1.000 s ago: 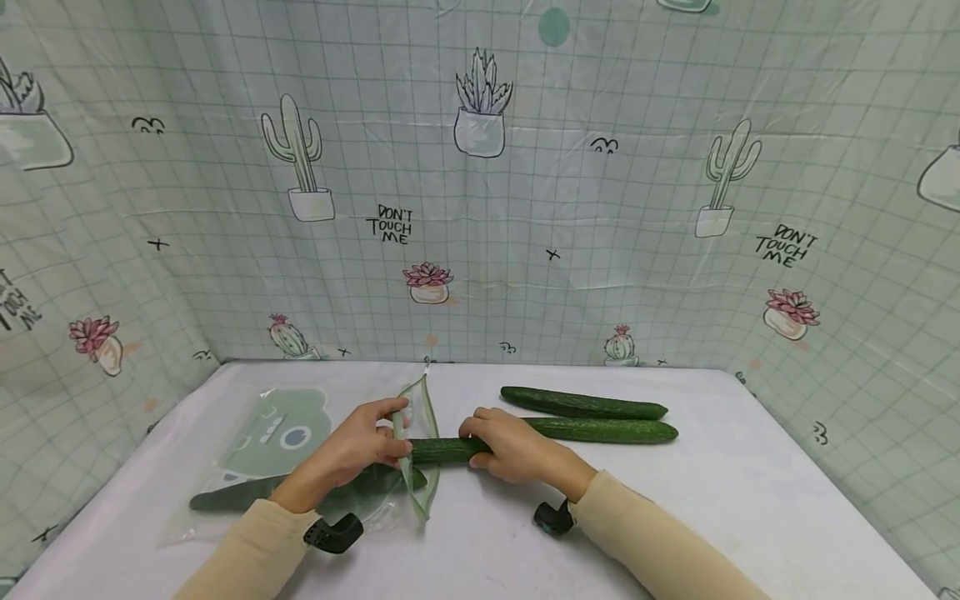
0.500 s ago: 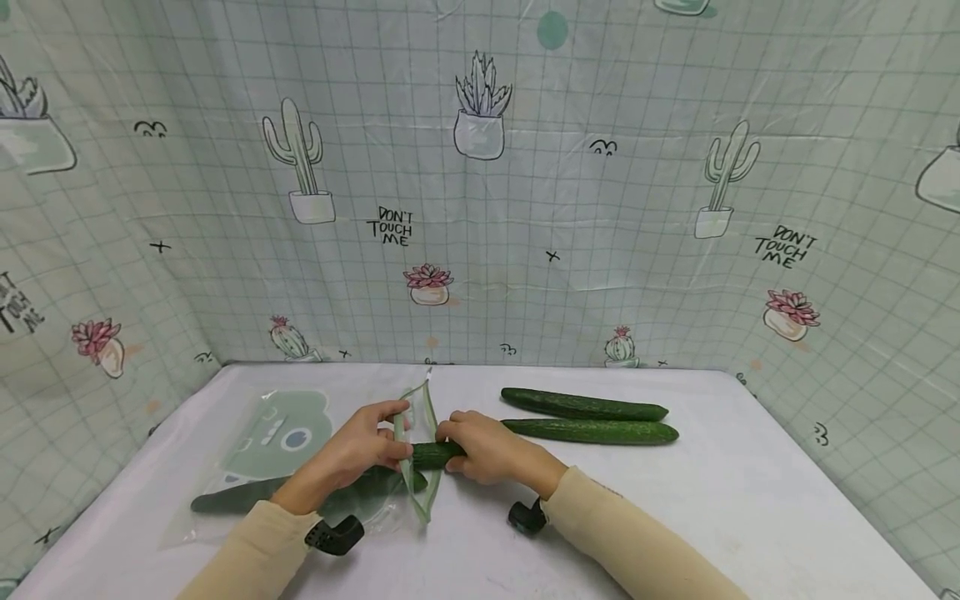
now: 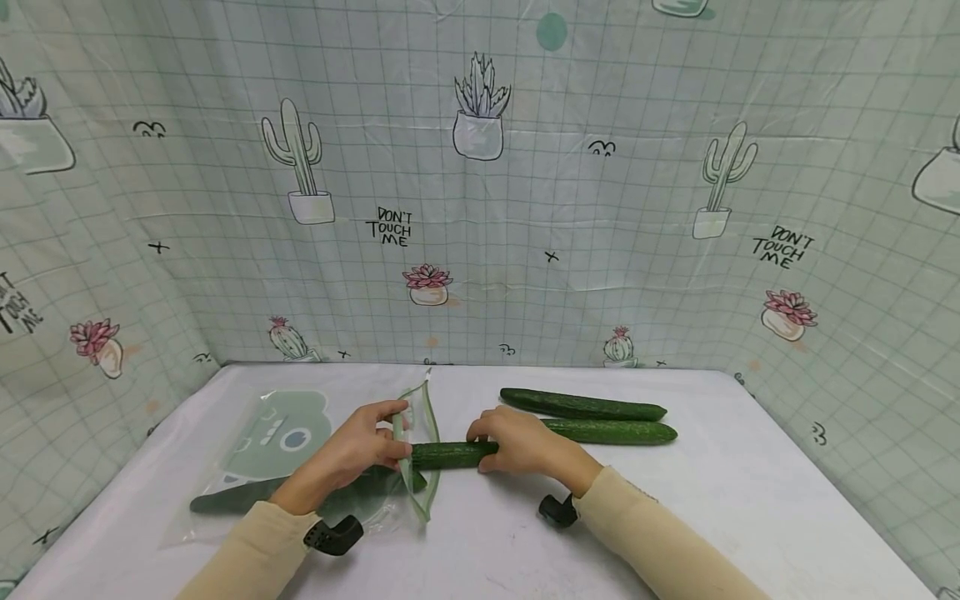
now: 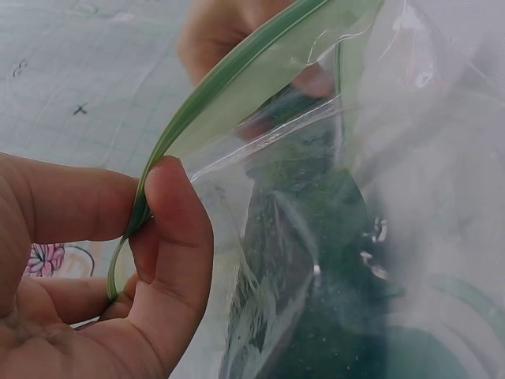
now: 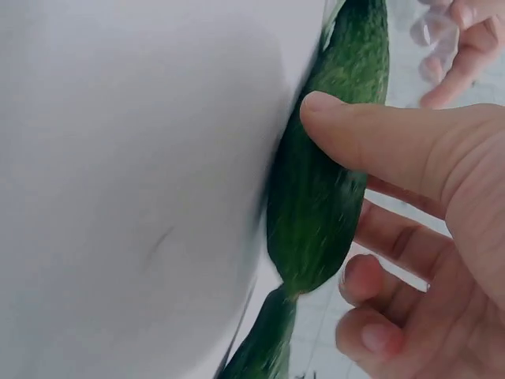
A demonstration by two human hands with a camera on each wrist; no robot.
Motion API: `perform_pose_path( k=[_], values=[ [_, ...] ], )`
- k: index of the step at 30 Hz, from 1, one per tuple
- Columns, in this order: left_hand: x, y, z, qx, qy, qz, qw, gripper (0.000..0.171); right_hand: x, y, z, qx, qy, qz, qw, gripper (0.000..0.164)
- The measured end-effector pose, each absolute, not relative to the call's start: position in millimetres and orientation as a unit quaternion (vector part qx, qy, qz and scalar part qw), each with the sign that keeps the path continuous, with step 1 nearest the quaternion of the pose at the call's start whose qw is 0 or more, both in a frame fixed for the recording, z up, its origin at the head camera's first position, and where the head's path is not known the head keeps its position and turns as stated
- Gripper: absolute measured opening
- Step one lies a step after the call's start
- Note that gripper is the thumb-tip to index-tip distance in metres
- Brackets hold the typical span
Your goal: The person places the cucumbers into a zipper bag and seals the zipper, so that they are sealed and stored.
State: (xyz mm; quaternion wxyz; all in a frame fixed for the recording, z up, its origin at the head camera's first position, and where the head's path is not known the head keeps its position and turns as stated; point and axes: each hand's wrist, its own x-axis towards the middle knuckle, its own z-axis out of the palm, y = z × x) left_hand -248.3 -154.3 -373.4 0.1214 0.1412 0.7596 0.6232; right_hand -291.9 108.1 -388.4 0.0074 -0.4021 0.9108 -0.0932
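Observation:
A clear zip bag (image 3: 416,492) with a green edge lies at the left, printed with a green cartoon shape (image 3: 277,433). My left hand (image 3: 367,440) pinches the bag's rim, thumb and index finger on the green strip (image 4: 213,83) in the left wrist view. Inside the bag lies one cucumber (image 3: 236,497). Another cucumber (image 3: 450,455) sticks out of the bag's mouth to the right, its far part hidden in the bag and behind the left hand. My right hand (image 3: 525,446) grips it near its outer end, the thumb (image 5: 347,130) laid across it in the right wrist view.
Two more cucumbers lie side by side at the back right, the rear one (image 3: 581,404) darker and the front one (image 3: 615,431) partly behind the right hand. A white cloth (image 3: 712,500) covers the table. A patterned curtain (image 3: 637,250) stands round the back and sides.
My right hand moved left toward the bag's mouth, then back right along the table. A longer stretch of cucumber now shows between hand and bag. The left hand stays put.

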Motion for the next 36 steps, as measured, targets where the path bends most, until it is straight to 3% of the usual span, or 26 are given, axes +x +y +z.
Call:
perform_pose_path(
  k=[8, 18, 36],
  values=[
    [-248, -156, -372, 0.148, 0.759, 0.622, 0.124, 0.075, -292, 125, -391, -0.393, 0.912, -0.118, 0.029, 0.038],
    [-248, -155, -373, 0.146, 0.758, 0.623, 0.124, 0.075, -291, 128, -395, -0.379, 0.920, -0.102, 0.016, 0.038],
    [-247, -153, -371, 0.126, 0.759, 0.627, 0.122, 0.075, -289, 124, -393, -0.434, 0.894, -0.113, -0.022, 0.029]
  ],
)
